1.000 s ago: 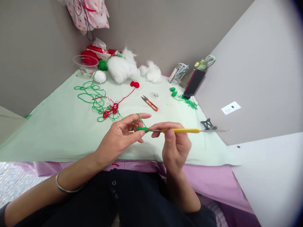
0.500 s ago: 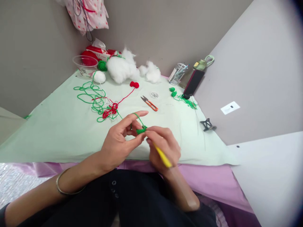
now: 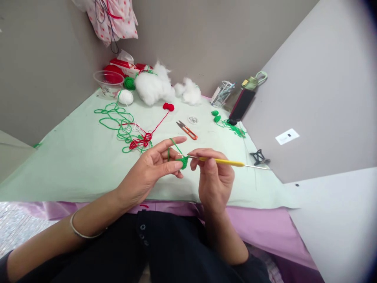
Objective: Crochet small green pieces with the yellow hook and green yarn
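My left hand (image 3: pixel 150 169) pinches a small green crocheted piece (image 3: pixel 184 161) between thumb and fingers, with green yarn running over its raised index finger. A yellow-handled crochet hook (image 3: pixel 225 161) lies nearly level in my right hand (image 3: pixel 216 179), whose fingers are closed round it. The hook's thin metal tip reaches the top edge of the green piece. Loose green yarn (image 3: pixel 110 122) and a red yarn tangle (image 3: pixel 141 140) lie on the table beyond my left hand.
Orange snips (image 3: pixel 188 131), a small round clear case (image 3: pixel 193 119), a red piece (image 3: pixel 168 106) and white stuffing (image 3: pixel 154 84) lie farther back. At the right are green pieces (image 3: pixel 217 118), a phone (image 3: pixel 241 105) and a black stand (image 3: pixel 259 157).
My right hand has turned, swinging the hook from pointing down towards me to nearly level. The green piece now shows more of its side below the hook.
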The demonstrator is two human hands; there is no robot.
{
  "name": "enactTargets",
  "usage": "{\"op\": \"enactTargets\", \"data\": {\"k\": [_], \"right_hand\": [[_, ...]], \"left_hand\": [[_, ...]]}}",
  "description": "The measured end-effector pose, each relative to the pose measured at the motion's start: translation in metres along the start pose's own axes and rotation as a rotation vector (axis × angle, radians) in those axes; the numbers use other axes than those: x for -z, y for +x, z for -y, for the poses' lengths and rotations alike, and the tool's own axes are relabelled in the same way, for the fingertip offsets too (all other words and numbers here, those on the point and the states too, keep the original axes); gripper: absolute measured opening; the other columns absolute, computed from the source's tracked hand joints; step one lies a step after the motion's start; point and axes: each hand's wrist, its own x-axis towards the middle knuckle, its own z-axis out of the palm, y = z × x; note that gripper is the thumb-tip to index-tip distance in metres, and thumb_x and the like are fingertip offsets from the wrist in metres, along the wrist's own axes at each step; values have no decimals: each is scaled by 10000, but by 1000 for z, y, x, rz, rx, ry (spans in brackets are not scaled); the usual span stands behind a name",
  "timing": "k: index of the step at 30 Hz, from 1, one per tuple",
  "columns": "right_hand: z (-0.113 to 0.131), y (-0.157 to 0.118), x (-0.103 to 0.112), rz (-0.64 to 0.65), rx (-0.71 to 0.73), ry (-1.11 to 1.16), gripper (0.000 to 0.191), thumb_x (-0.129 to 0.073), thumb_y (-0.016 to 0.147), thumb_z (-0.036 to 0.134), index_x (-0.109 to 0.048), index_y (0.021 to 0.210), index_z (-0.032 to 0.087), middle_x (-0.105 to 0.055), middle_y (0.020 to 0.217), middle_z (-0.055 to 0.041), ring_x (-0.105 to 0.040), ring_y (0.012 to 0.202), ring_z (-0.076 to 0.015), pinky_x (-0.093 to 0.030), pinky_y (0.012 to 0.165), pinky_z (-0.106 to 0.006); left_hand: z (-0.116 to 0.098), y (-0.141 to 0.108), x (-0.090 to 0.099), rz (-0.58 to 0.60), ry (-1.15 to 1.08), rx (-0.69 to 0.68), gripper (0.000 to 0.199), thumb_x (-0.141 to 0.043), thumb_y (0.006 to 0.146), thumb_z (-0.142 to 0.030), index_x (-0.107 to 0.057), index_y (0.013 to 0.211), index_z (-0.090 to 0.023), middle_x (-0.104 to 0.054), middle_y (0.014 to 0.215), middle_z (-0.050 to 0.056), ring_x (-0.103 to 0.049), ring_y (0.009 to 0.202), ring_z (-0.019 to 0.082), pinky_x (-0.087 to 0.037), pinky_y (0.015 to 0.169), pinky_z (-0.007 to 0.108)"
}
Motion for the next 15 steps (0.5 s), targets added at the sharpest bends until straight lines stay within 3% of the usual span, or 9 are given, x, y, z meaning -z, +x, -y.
{"op": "enactTargets", "data": {"k": [10,15], "right_hand": [[10,2,2,-13,-21,-45,224,-509,1078,354,-675,1007,222,-785,900,-40,-685,659,-141,-581,618,-321],[15,-3,4,22,156,-240,216,-476,1083,249,-692,1086,242,-780,949,-40,-715,717,-154,-610,648,-339]], "left_hand": [[-3,0,2,6,62,-21,502,-810,829,-154,-737,1316,-249,-641,900,-15,-614,804,131,-569,748,260],[-1,-1,3,-27,125,-77,478,-812,824,-163,-747,1292,-235,-646,891,-9,-623,798,142,-566,775,282]]}}
